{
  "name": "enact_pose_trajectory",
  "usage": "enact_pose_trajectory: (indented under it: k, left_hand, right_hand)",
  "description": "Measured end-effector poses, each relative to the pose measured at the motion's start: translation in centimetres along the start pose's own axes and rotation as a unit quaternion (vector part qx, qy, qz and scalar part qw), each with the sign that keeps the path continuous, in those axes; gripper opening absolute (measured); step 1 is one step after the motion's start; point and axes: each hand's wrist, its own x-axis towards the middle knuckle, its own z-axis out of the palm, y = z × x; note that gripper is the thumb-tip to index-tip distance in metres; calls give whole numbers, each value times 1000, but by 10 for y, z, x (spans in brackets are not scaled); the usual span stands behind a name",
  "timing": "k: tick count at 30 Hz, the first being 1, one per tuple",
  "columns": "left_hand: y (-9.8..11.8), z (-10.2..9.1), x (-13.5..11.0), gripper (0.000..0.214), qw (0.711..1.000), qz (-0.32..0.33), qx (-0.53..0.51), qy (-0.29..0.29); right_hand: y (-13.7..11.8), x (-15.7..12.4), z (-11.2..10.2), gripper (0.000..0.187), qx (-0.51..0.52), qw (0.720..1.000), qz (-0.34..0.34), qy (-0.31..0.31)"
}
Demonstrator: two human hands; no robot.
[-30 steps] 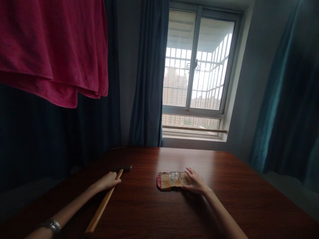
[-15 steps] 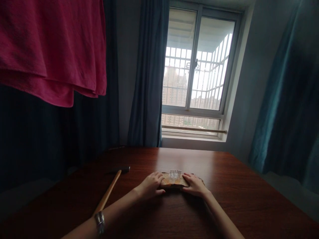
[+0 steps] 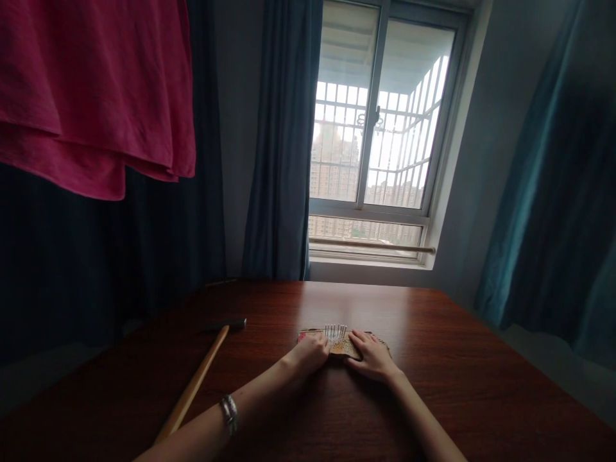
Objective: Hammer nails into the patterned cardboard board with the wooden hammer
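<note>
A thin, speckled tan board with an uneven edge lies flat on the table. Several slim metal nails stand up from it in a row. My right hand rests on the board's right part, fingers spread over the top and thumb out along the near edge. On the left part of the board is my left hand, its fingers curled in; anything inside them is hidden. Left of that hand lies a hammer with a dark head and pale wooden handle, its lower end hidden behind my left forearm.
The dark reddish-brown wooden table reaches to the wall under a barred window. Blue curtains hang on both sides. A pink cloth hangs at the upper left.
My left hand has moved off the board's left edge onto its front and curled its fingers, uncovering a pinkish patch at that end. My right hand stays on the board.
</note>
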Motion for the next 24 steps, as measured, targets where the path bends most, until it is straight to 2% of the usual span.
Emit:
enact_pose_trajectory:
  k: [6,11,16,21,24]
  left_hand:
    - [0,-4,0,14,999,-27,-16,5]
    - [0,-1,-1,12,999,-24,-10,23]
    - [0,0,-5,12,999,-23,-23,22]
    - [-1,-6,-8,11,998,-39,-49,32]
    - [2,-11,-6,12,995,-76,-44,45]
  right_hand:
    - [-2,1,2,66,-18,1000,10,16]
    - [-12,2,3,43,-79,994,-23,76]
    - [-18,8,2,20,-102,991,-67,62]
    - [-17,13,6,21,-126,986,-93,52]
    - [-16,15,10,24,-139,983,-102,59]
